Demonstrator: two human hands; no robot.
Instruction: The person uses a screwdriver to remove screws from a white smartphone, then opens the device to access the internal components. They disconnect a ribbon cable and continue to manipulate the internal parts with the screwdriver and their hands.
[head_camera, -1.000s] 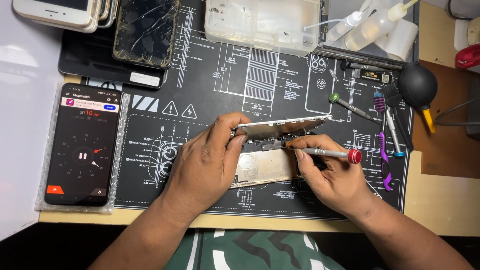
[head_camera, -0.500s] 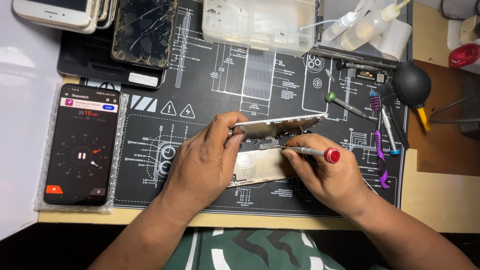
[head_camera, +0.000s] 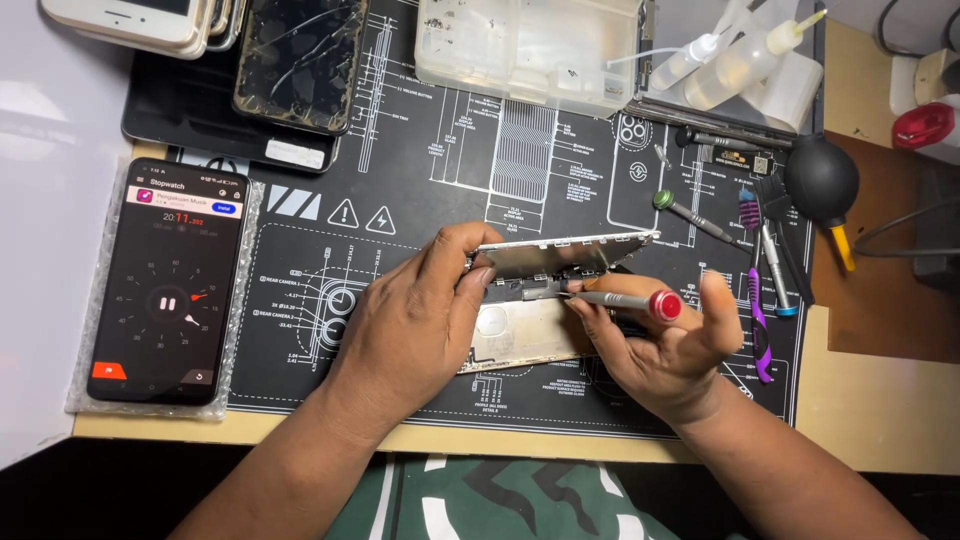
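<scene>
1. An opened phone (head_camera: 530, 335) lies mid-mat, its screen panel (head_camera: 560, 255) lifted upright along the far edge.
2. The left hand (head_camera: 415, 330) covers the phone's left end, fingers closed on the panel's corner.
3. The right hand (head_camera: 660, 350) pinches a red-capped screwdriver (head_camera: 625, 300), tip at the hinge line.
4. Loose tools (head_camera: 760, 270) crowd the black work mat (head_camera: 420, 180) to the right; a stopwatch phone (head_camera: 165, 280) sits well apart at left.

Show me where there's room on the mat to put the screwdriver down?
Bare mat lies between the cracked phone, the plastic box and the left hand. It is crowded right of the right hand, among the tools and blower.
</scene>
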